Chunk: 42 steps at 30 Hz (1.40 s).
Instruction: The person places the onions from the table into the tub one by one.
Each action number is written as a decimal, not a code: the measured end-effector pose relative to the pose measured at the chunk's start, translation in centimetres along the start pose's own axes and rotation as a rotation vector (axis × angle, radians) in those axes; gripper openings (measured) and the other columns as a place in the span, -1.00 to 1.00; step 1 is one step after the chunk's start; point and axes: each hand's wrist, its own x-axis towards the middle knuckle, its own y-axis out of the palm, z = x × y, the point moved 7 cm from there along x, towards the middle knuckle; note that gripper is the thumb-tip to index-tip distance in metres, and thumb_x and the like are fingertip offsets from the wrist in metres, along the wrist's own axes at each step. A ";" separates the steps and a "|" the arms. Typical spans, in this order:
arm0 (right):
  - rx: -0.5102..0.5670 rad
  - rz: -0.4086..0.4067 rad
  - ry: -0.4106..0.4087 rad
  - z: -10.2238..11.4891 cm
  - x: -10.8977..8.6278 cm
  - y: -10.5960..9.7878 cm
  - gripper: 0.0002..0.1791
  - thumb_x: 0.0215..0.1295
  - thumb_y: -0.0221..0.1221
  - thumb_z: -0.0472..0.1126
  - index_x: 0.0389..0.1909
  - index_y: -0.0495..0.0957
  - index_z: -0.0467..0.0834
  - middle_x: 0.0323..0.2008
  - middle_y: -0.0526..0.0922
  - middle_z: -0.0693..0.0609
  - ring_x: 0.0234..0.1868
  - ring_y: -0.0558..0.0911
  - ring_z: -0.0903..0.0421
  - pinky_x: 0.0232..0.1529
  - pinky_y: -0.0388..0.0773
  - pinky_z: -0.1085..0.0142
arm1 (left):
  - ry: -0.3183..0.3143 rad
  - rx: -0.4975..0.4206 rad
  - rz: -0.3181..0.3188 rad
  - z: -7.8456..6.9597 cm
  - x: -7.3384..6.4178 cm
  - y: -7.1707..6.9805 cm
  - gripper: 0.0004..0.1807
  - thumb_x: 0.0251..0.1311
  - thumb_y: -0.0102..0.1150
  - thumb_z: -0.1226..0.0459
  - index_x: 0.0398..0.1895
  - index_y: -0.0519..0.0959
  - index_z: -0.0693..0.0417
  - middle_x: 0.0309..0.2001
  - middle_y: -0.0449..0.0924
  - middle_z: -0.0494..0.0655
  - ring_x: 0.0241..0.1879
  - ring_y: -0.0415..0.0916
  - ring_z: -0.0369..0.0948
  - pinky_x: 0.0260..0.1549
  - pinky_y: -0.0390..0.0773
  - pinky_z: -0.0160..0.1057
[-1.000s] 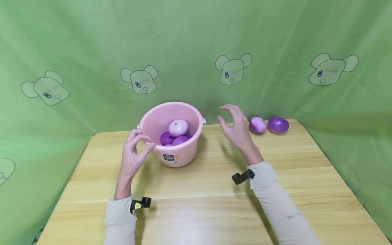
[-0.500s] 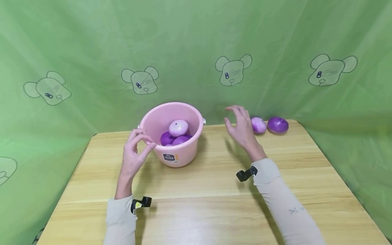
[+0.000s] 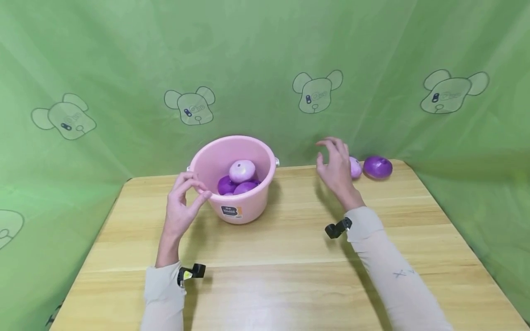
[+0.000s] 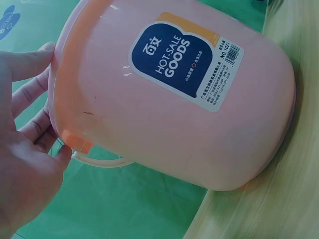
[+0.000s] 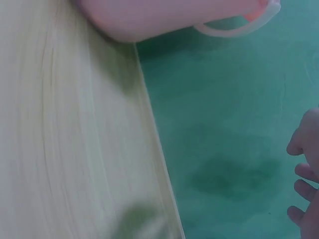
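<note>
A pink plastic bucket (image 3: 256, 202) stands near the back of the table. Its rim is pinched at the front left by my left hand (image 3: 179, 209), with the thumb at the rim's edge in the left wrist view. Inside lie several purple onions (image 3: 225, 185), a paler onion (image 3: 242, 171) on top. My right hand (image 3: 337, 170) hovers to the right of the bucket, fingers loosely bent and holding nothing. Behind it, a light purple onion (image 3: 355, 168) is partly hidden. Beside that sits a dark purple onion (image 3: 378, 167).
The wooden table (image 3: 265, 285) ends at a back edge close behind the bucket and onions. A green curtain (image 3: 256, 55) with bear-head drawings hangs around it. In the right wrist view, the bucket's handle (image 5: 239, 30) hangs down its side.
My right hand has moved to the right, away from the bucket, and now covers part of the light purple onion. The left hand has stayed at the rim.
</note>
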 end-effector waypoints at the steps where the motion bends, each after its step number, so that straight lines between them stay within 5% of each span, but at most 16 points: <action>1: -0.008 -0.001 0.001 -0.1 0.1 0.0 -0.64 0.32 0.19 -0.41 0.14 0.58 -0.24 0.30 0.45 -0.22 0.31 0.36 -0.19 0.35 0.37 -0.16 | 0.001 0.001 0.000 0.0 0.1 0.0 -0.85 0.07 0.36 0.61 -0.33 0.61 0.34 0.00 0.47 0.12 0.24 0.30 0.18 0.50 0.11 0.13; 14: -0.008 0.076 0.076 -2.3 0.6 0.4 -0.62 0.33 0.20 -0.31 0.17 0.56 -0.21 0.38 0.40 -0.19 0.41 0.29 -0.18 0.44 0.17 -0.28 | -0.005 0.000 -0.006 0.0 0.0 -0.3 -0.84 0.06 0.37 0.61 -0.34 0.61 0.33 -0.01 0.46 0.19 0.24 0.29 0.20 0.51 0.08 0.12; 20: -0.022 0.065 0.157 -4.1 0.4 0.0 -0.63 0.37 0.17 -0.25 0.17 0.57 -0.16 0.40 0.40 -0.14 0.41 0.30 -0.17 0.35 0.20 -0.39 | -0.013 0.002 -0.007 0.3 -0.3 -0.4 -0.86 0.10 0.37 0.58 -0.34 0.63 0.29 -0.02 0.48 0.10 0.23 0.32 0.10 0.51 0.08 0.08; 26: 0.017 0.029 0.181 -5.3 0.4 -0.6 -0.65 0.38 0.15 -0.29 0.16 0.57 -0.23 0.36 0.42 -0.20 0.37 0.32 -0.21 0.40 0.22 -0.27 | -0.009 0.009 -0.005 0.4 -0.4 -0.3 -0.87 0.10 0.37 0.58 -0.34 0.63 0.29 -0.03 0.48 0.10 0.22 0.35 -0.01 0.51 0.08 0.11; 33: -0.013 0.025 0.214 -7.3 0.2 -1.2 -0.59 0.38 0.13 -0.29 0.22 0.51 -0.27 0.37 0.38 -0.27 0.32 0.33 -0.27 0.41 0.21 -0.27 | 0.008 0.018 -0.006 -1.5 0.1 0.3 -0.86 0.05 0.33 0.66 -0.36 0.58 0.41 -0.07 0.46 0.23 0.18 0.36 -0.04 0.48 0.10 0.20; 42: -0.098 0.116 0.244 -9.1 -0.4 -1.6 -0.48 0.41 0.11 -0.28 0.37 0.39 -0.24 0.48 0.18 -0.32 0.42 0.20 -0.37 0.36 0.22 -0.41 | -0.003 0.020 -0.001 -3.1 0.4 0.5 -0.88 0.05 0.30 0.66 -0.38 0.56 0.46 -0.09 0.45 0.27 0.18 0.36 -0.06 0.47 0.10 0.23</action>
